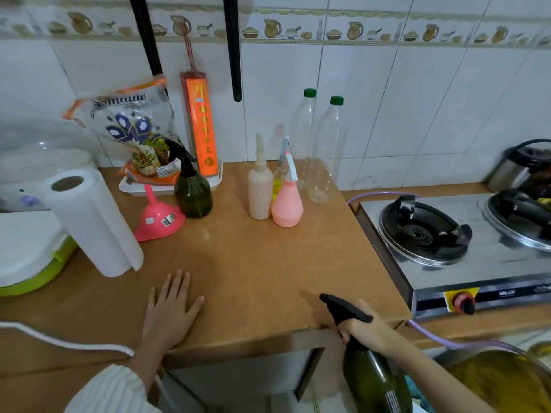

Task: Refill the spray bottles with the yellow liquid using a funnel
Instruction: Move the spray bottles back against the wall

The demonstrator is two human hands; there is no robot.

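Observation:
My right hand (365,329) grips the neck of a dark green spray bottle (372,380) with a black trigger head, held below the counter's front edge. My left hand (170,308) rests flat on the brown counter (253,263), fingers spread. A pink funnel (158,219) lies mouth down at the back left, next to a second dark green spray bottle (192,192). Further right stand a cream bottle (260,189), a pink spray bottle (286,204) and, behind them, a small bottle with yellow liquid (278,181). A bowl of yellow liquid (501,380) sits at the lower right.
A paper towel roll (92,222) stands at the left, beside a white and green lidded container (26,257). Two clear bottles with green caps (326,150) stand by the tiled wall. A gas stove (462,242) with a purple hose sits on the right. A tray with a snack bag (131,126) is at the back.

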